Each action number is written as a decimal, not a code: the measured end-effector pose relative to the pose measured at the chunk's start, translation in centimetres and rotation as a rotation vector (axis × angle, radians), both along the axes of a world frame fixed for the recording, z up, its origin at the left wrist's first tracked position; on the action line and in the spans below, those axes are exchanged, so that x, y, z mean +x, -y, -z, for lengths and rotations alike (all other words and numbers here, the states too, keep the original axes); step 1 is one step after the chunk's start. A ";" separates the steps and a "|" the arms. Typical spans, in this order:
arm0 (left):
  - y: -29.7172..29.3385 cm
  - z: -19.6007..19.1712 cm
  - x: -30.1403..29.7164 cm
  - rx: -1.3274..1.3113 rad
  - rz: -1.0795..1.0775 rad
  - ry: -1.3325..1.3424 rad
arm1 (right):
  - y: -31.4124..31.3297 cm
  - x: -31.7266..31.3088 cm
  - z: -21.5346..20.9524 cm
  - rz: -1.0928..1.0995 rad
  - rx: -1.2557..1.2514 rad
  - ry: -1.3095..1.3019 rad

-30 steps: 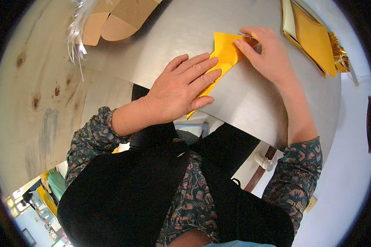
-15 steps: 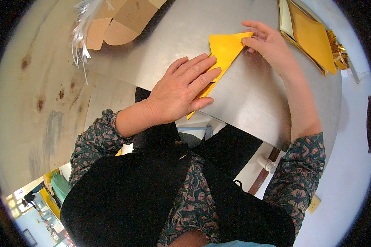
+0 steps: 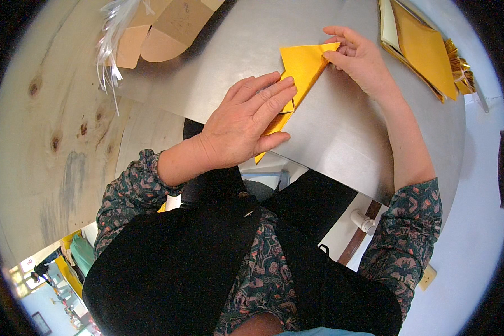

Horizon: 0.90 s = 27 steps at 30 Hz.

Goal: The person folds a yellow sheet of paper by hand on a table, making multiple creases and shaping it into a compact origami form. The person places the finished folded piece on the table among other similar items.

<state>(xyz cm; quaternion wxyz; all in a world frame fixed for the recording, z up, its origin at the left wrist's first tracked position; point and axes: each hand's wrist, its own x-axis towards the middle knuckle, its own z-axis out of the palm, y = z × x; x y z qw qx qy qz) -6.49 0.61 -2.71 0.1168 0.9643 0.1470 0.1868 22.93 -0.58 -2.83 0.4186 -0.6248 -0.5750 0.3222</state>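
A folded yellow sheet (image 3: 305, 67), paper or cloth I cannot tell, lies slantwise on the metal tabletop. It is wide at its far end and narrows to a point that reaches past the near edge. My left hand (image 3: 249, 115) lies flat across its lower half, fingers stretched out, hiding part of it. A dark slit shows between folds beside those fingers. At the far right corner my right hand (image 3: 361, 61) pinches the sheet between thumb and fingers; its other fingers are curled behind.
The metal table (image 3: 341, 129) adjoins a wooden board (image 3: 39, 145) at left. White plastic strips (image 3: 115, 45) hang beside an opened cardboard box (image 3: 176, 31) at the far left. A stack of yellow sheets (image 3: 425, 47) and a gold fringed bundle (image 3: 460, 70) lie at the far right.
The sheet's far corner and my right hand have shifted slightly left. More of the fold beside my left fingers now shows. My left hand has barely moved.
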 end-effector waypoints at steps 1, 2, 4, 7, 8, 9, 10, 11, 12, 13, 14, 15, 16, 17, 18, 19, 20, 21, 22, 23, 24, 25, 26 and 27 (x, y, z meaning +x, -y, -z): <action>0.0 0.0 0.0 0.015 0.005 -0.003 | 0.0 0.0 0.0 0.000 0.001 0.008; -0.2 0.0 -0.1 0.034 0.015 -0.004 | -0.1 -0.2 0.0 0.003 0.000 0.020; -0.2 0.0 -0.2 0.040 0.023 0.006 | -0.1 -0.4 0.0 0.005 0.012 0.041; -0.1 -0.1 -0.2 0.008 0.019 0.034 | -0.1 -0.8 0.0 0.022 0.032 0.089; -0.1 -0.1 -0.3 0.005 0.016 0.034 | -0.1 -1.0 0.1 0.037 0.030 0.109; 0.1 -0.1 0.0 0.015 0.008 0.023 | 0.0 -0.8 0.0 0.046 0.032 0.125; 0.1 -0.1 0.0 -0.003 0.014 0.037 | 0.0 -0.9 0.1 0.045 0.047 0.132; 0.1 -0.1 0.0 -0.008 0.017 0.044 | -0.1 -0.9 0.1 0.041 0.064 0.138; 0.1 -0.2 0.0 -0.013 0.020 0.050 | -0.1 -0.8 0.2 0.049 0.058 0.144; 0.0 -0.2 0.0 0.001 0.029 0.040 | -0.1 -0.7 0.2 0.037 0.068 0.129; 0.0 -0.2 0.0 0.015 0.037 0.030 | -0.2 -0.7 0.3 0.036 0.055 0.113; -0.1 -0.2 0.0 0.028 0.045 0.019 | -0.2 -0.6 0.3 0.035 0.044 0.096; -0.1 -0.1 -0.1 0.028 0.045 0.017 | -0.2 -0.6 0.4 0.042 0.044 0.104; -0.2 -0.1 -0.1 0.028 0.044 0.014 | -0.2 -0.5 0.4 0.048 0.045 0.111; -0.2 -0.1 -0.2 0.034 0.043 0.009 | -0.1 -0.5 0.5 0.042 0.059 0.115; -0.2 0.0 -0.2 0.028 0.044 0.012 | -0.2 -0.5 0.5 0.049 0.058 0.140; -0.3 0.1 -0.2 0.029 0.044 0.013 | -0.2 -0.5 0.5 0.044 0.072 0.162; -0.3 0.1 -0.2 0.030 0.044 0.013 | -0.2 -0.5 0.5 0.052 0.070 0.191; -0.2 0.1 -0.2 0.025 0.041 0.016 | -0.2 -0.6 0.5 0.034 0.080 0.150; -0.2 0.2 -0.2 0.022 0.038 0.019 | -0.2 -0.6 0.5 0.029 0.076 0.116; -0.2 0.2 -0.1 0.019 0.035 0.022 | -0.1 -0.6 0.4 0.040 0.051 0.095; -0.2 0.2 -0.1 0.026 0.029 0.012 | 0.0 -0.6 0.4 0.033 0.058 0.104; -0.1 0.2 -0.1 0.033 0.024 0.003 | 0.1 -0.6 0.3 0.043 0.043 0.126; -0.1 0.2 -0.1 0.041 0.019 -0.005 | 0.1 -0.7 0.3 0.037 0.053 0.148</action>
